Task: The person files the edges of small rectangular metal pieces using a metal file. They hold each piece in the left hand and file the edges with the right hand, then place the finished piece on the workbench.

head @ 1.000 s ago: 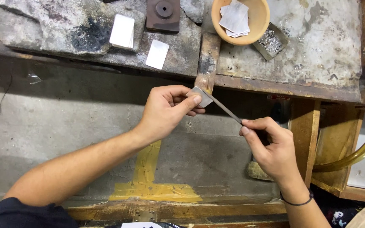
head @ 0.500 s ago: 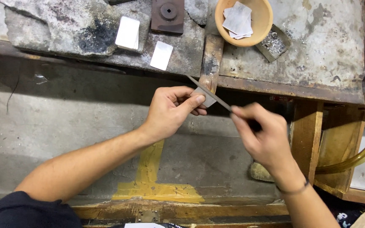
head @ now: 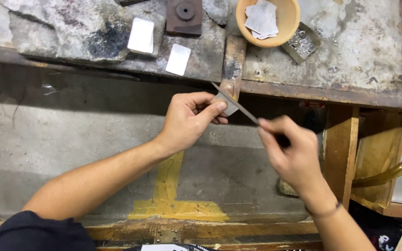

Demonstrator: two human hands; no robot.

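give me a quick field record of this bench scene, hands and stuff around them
left hand: pinches a small pale metal piece against a wooden peg
right hand: grip closed on a thin file, blurred
file: laid slanted across the piece
bench: worn, grey-stained
bowl: tan, holds pale squares
on bench: two white plates, dark square block

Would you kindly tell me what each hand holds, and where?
Left hand pinches a small metal plate by its lower edge; right hand grips a file at its handle end.

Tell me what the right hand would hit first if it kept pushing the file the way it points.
Probably the small metal plate in the left hand, then the wooden peg; depth is unclear.
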